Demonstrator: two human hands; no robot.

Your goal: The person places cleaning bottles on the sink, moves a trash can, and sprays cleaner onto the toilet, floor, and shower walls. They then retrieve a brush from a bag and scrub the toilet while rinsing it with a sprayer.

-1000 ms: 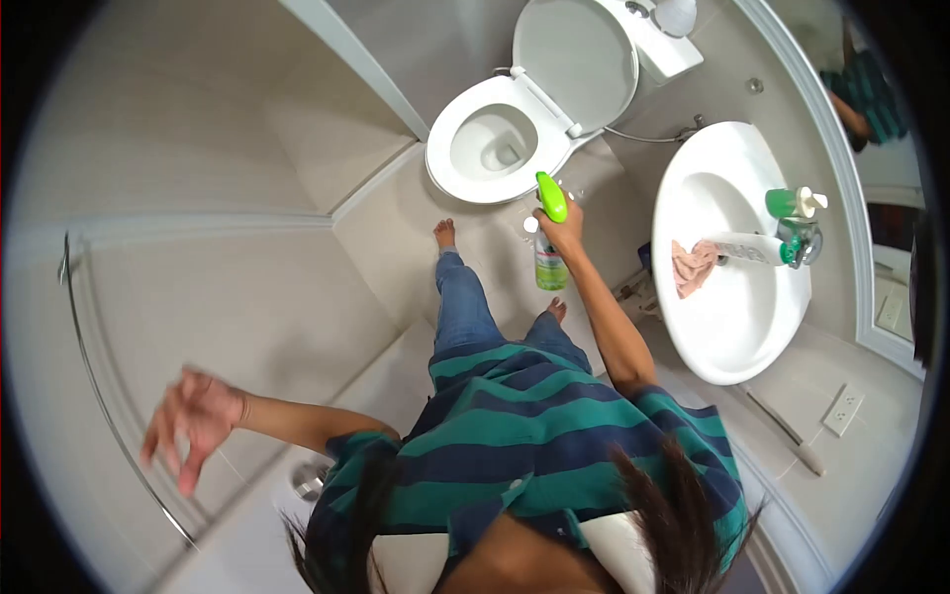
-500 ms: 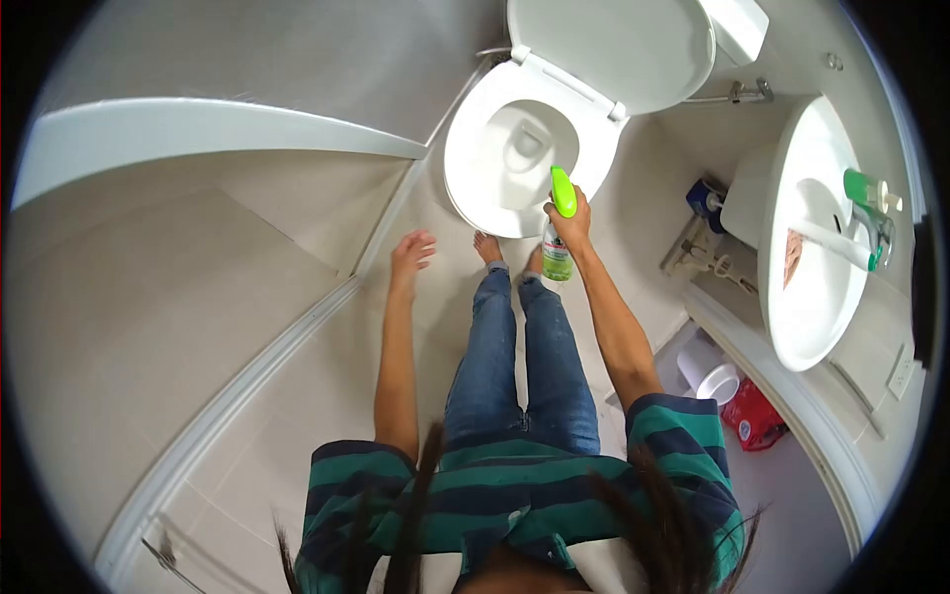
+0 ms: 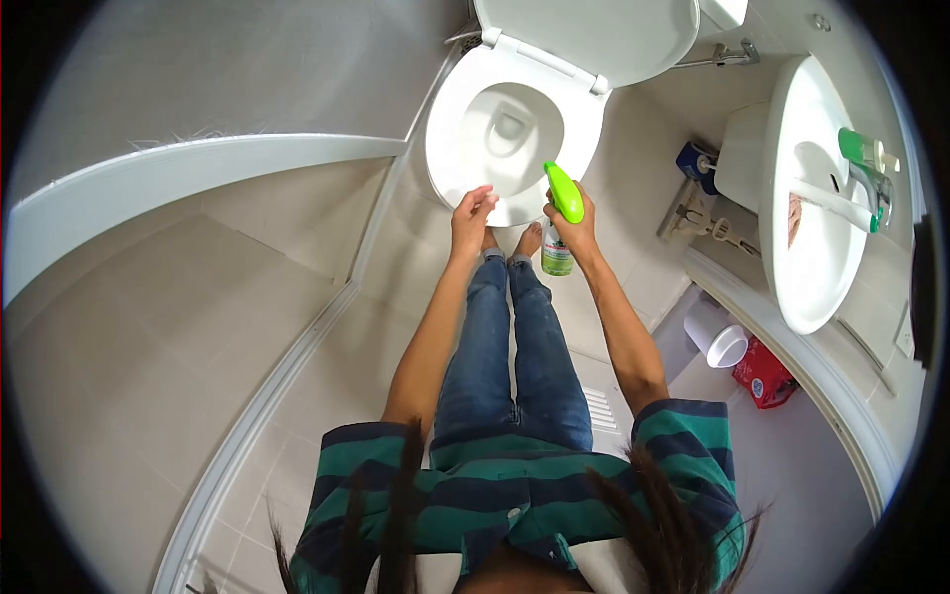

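Observation:
My right hand [image 3: 577,226] is wrapped round the neck of a spray bottle [image 3: 557,259] with a bright green trigger head. The bottle is upright, near the front rim of the white toilet [image 3: 450,148], whose seat is down and lid is raised. My left hand [image 3: 472,220] hangs at the front left of the rim, fingers partly bent and apart, with nothing in it. Whether it touches the rim is unclear.
On the right, a white sink [image 3: 816,287] holds a green-capped tube [image 3: 836,206] and a green bottle [image 3: 859,148]. Below are a blue container [image 3: 696,163], a white bin [image 3: 712,332] and a red bag [image 3: 765,374]. A raised sill [image 3: 297,351] runs along the left.
My left hand has moved right and forward to the toilet's front rim. My right hand still holds the spray bottle. The view has shifted slightly.

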